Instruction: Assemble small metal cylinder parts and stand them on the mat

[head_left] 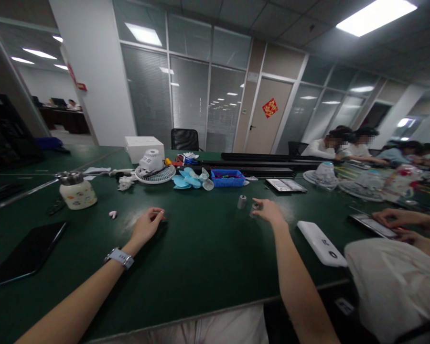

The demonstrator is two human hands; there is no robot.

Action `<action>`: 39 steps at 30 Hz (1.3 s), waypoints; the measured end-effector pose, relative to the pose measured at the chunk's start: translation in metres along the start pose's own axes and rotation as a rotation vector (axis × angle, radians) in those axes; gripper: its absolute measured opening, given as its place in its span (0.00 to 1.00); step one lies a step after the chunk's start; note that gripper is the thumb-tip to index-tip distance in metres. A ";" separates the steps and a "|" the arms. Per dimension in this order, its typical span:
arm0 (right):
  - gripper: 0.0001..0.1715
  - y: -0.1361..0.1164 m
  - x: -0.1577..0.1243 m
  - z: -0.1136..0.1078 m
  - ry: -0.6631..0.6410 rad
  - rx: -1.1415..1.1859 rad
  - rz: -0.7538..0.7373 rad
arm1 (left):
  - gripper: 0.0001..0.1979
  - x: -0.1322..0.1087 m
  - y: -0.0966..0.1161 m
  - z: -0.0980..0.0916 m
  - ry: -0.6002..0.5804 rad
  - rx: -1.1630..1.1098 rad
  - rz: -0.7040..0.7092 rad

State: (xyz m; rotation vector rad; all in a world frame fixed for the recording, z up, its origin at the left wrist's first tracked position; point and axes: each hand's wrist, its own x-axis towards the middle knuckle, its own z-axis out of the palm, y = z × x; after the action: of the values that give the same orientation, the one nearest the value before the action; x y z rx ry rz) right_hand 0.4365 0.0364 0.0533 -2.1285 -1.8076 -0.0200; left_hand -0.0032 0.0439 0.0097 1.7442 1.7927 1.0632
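My right hand (pixel 271 210) has its thumb and fingers around a small motor (pixel 254 210), a silver cylinder standing on the green table (pixel 197 239). Just left of it, untouched, a second small motor (pixel 241 202) stands upright with a short shaft on top. My left hand (pixel 146 225) rests over the table at the left, thumb and fingertips pinched together. Whatever may be between those fingertips is too small to make out. A white earbud (pixel 112 215) lies to the left of that hand.
Behind are a blue tray (pixel 228 178) of small parts, blue fan blades (pixel 189 179) and a white fan body (pixel 152 161). A flask (pixel 77 191) and a tablet (pixel 26 253) sit left; a white power bank (pixel 321 243) lies right. A co-worker's hands (pixel 404 224) are beyond it.
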 end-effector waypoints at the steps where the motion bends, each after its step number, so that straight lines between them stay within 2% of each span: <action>1: 0.34 0.001 0.003 0.004 0.020 0.011 0.011 | 0.22 0.000 0.000 0.000 -0.002 -0.001 -0.002; 5: 0.36 0.002 0.014 0.017 0.103 0.030 -0.015 | 0.22 -0.001 0.002 0.000 -0.008 -0.019 -0.006; 8: 0.42 -0.005 0.014 0.019 0.274 -0.006 -0.062 | 0.21 -0.003 0.004 0.000 0.001 -0.030 0.009; 11: 0.41 -0.024 0.007 0.019 0.391 0.029 -0.128 | 0.20 -0.004 0.007 -0.001 0.008 -0.042 0.023; 14: 0.36 -0.051 -0.002 0.027 0.330 0.120 -0.143 | 0.19 -0.006 0.009 -0.001 0.004 -0.046 0.022; 17: 0.37 -0.072 -0.003 0.039 0.248 0.122 -0.082 | 0.19 -0.007 0.011 -0.002 0.006 -0.040 0.012; 21: 0.32 -0.070 0.007 0.052 0.248 0.174 -0.026 | 0.21 -0.008 0.011 -0.001 -0.004 -0.041 0.018; 24: 0.26 -0.063 0.013 0.058 0.311 0.322 -0.013 | 0.23 -0.008 0.015 0.006 -0.021 -0.054 0.069; 26: 0.25 -0.068 0.012 0.063 0.326 0.447 -0.029 | 0.24 -0.010 0.022 0.015 -0.059 -0.091 0.128; 28: 0.26 -0.088 0.003 0.070 0.270 0.571 -0.086 | 0.25 -0.013 0.033 0.027 -0.099 -0.136 0.196; 30: 0.29 -0.118 -0.010 0.078 0.175 0.693 -0.159 | 0.25 -0.016 0.044 0.041 -0.111 -0.171 0.269; 34: 0.31 -0.175 -0.043 0.093 0.030 0.869 -0.316 | 0.22 -0.023 0.059 0.060 -0.052 -0.221 0.363; 36: 0.30 -0.188 -0.055 0.097 0.028 0.880 -0.361 | 0.20 -0.024 0.060 0.060 -0.051 -0.226 0.385; 39: 0.32 -0.191 -0.061 0.097 0.023 0.873 -0.353 | 0.18 -0.021 0.060 0.055 -0.037 -0.219 0.395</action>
State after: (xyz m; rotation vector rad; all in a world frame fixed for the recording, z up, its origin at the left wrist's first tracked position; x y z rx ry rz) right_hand 0.2216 0.0281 -0.0044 -1.1917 -1.7025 0.5468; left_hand 0.0795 0.0315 0.0167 2.0074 1.2795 1.3133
